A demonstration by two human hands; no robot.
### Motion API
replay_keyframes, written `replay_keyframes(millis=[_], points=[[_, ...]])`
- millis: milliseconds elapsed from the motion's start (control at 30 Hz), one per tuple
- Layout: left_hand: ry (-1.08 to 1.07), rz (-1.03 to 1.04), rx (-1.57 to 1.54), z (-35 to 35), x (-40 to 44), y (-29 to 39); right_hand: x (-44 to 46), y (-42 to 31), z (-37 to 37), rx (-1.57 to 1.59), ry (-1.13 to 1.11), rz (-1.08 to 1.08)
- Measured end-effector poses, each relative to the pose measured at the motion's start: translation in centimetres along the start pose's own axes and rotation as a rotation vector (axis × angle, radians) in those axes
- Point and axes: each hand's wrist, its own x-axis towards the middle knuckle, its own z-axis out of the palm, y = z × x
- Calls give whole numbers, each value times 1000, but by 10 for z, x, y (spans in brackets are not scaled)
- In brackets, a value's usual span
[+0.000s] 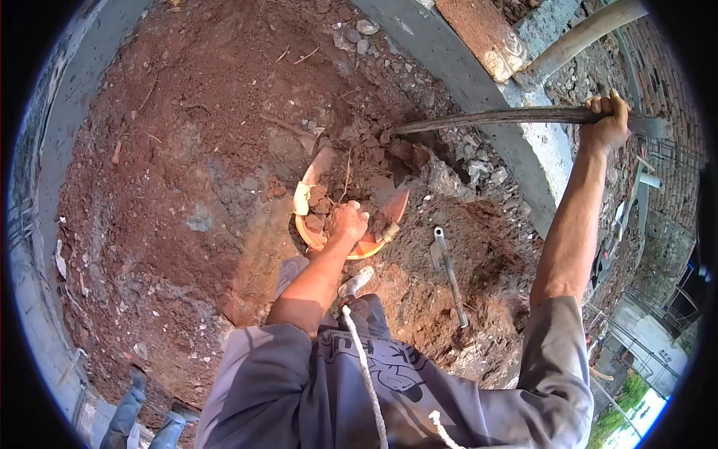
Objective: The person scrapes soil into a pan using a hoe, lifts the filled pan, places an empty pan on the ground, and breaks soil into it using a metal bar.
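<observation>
My right hand is wrapped round a long dark wooden tool handle, near its right end. The handle's far end meets the loose soil, where any head is hidden. My left hand is closed over an orange basin; what its fingers hold, if anything, does not show. Reddish soil clods lie in the basin, and its two side grips look wrapped in pale material. A metal bar with a hole at its upper end lies on the ground to the basin's right.
A grey concrete beam runs diagonally at the upper right, with a wooden post beyond it. Broken rubble lies beside the dug hollow. Another person's legs show at the lower left. Red soil spreads across the left.
</observation>
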Motion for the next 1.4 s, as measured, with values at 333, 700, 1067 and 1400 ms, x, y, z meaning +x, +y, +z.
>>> replay_keyframes(millis=[333,700,1067,1400], points=[[326,567,-269,-8,44,157,-110,-25,-16,80,-32,-28],[313,880,-206,39,-64,142,-315,-130,-61,50,-114,-130],[255,1373,-422,-24,-286,220,-292,-410,-68,286,-363,-315],[630,1793,-682,-139,-345,315,-242,-506,-25,-31,-561,-836]])
